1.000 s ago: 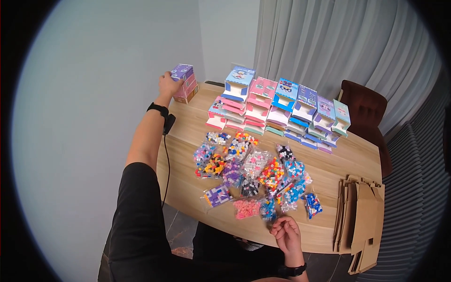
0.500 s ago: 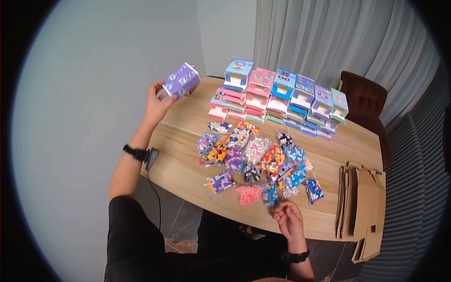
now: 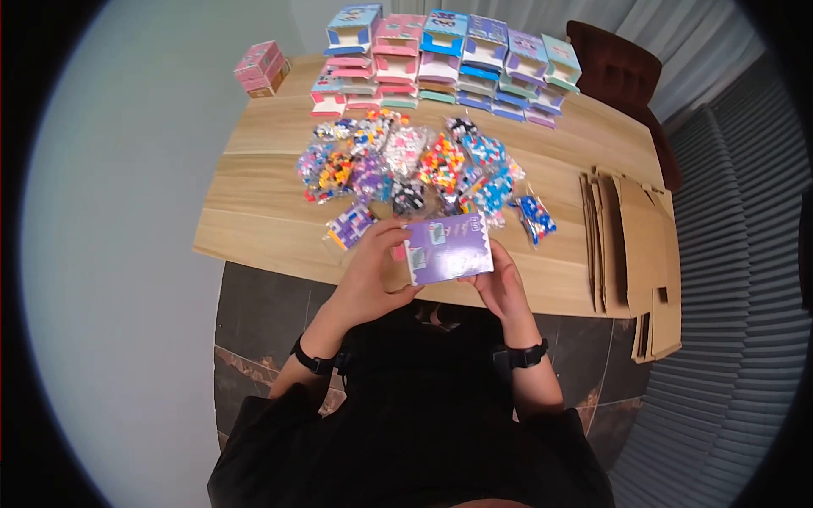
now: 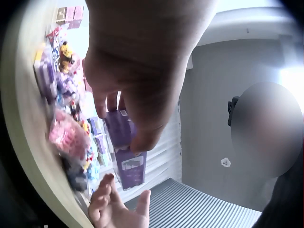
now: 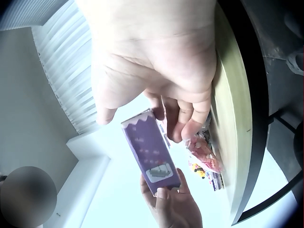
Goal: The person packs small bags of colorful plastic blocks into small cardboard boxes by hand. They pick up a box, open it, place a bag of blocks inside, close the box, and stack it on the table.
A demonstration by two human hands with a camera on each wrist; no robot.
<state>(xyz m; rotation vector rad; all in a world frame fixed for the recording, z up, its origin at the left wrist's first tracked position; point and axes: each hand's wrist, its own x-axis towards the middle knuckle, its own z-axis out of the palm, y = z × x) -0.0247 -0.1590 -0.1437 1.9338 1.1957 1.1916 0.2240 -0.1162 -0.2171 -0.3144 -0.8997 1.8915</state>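
Note:
A purple cardboard box [image 3: 449, 248] with pale scalloped edges is held over the table's near edge. My left hand [image 3: 371, 275] grips its left end between thumb and fingers, as the left wrist view also shows around the purple box [image 4: 126, 142]. My right hand [image 3: 501, 288] is at the box's other end, its fingers loosely bent and partly behind it. The right wrist view has the fingers [image 5: 190, 116] right beside the box's scalloped end. Beyond the box lie bags of small colourful building bricks [image 3: 406, 152].
Stacked open boxes [image 3: 440, 63] line the far side of the table [image 3: 246, 195]. A short stack of pink and brown boxes [image 3: 261, 69] stands at the far left corner. Flattened brown cardboard [image 3: 648, 245] lies on the right edge, with a dark red chair [image 3: 614, 72] behind.
My left hand took the purple box from the far left stack and brought it toward my body. My right hand moved up beside it from the table's near edge.

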